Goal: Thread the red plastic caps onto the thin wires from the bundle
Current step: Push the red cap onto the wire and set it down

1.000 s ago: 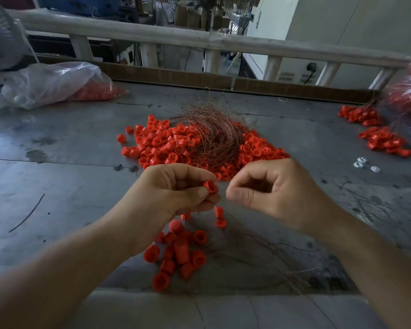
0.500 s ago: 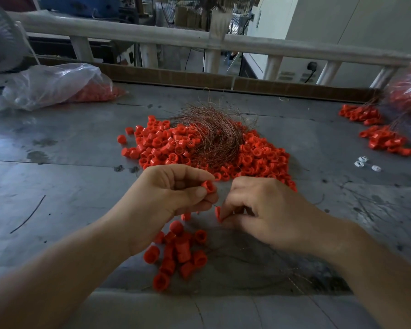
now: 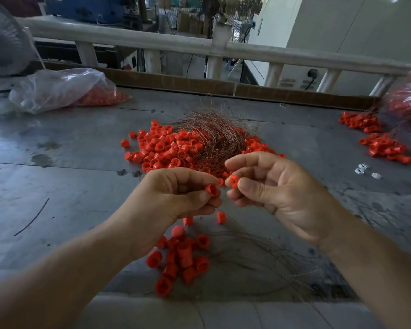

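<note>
My left hand [image 3: 176,193] pinches a red cap [image 3: 211,189] between thumb and fingers over the metal table. My right hand [image 3: 275,191] holds a second red cap [image 3: 233,181] between thumb and middle finger, a short gap from the first, with the index finger raised. A bundle of thin copper wires [image 3: 214,138] lies on a big pile of loose red caps [image 3: 166,148] just beyond my hands. Below my hands lies a cluster of caps [image 3: 180,260] with thin wires [image 3: 259,257] trailing to the right.
A clear plastic bag of red caps [image 3: 62,91] lies at the back left. More caps on wires [image 3: 380,146] sit at the right by another bag [image 3: 406,100]. Small white parts [image 3: 365,170] lie nearby. A white rail [image 3: 199,46] runs behind the table.
My right hand dipped to the table beside my left hand, then rose holding a red cap, with its palm now turned more toward me. My left hand has kept its cap and place.
</note>
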